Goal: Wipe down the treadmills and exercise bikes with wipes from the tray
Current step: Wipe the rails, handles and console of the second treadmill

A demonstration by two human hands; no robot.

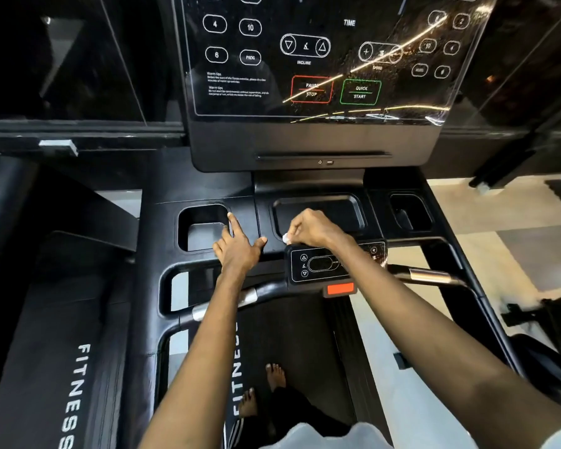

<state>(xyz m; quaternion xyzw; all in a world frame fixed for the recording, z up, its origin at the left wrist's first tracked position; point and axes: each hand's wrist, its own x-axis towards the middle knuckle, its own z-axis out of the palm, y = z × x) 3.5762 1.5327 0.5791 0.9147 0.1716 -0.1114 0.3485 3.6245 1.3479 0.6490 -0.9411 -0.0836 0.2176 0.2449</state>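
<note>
– Head view: where are your hands?
– My left hand (237,246) lies flat with its fingers spread wide on the treadmill (305,140) deck, touching the right edge of the left cup holder (201,234). My right hand (311,228) pinches a small white wipe (285,238).
– And where is that wipe?
– It is at the near rim of the middle recess (353,205), just beyond the small control panel (321,264). My bare feet (274,377) stand on the belt (298,335), near me.
</note>
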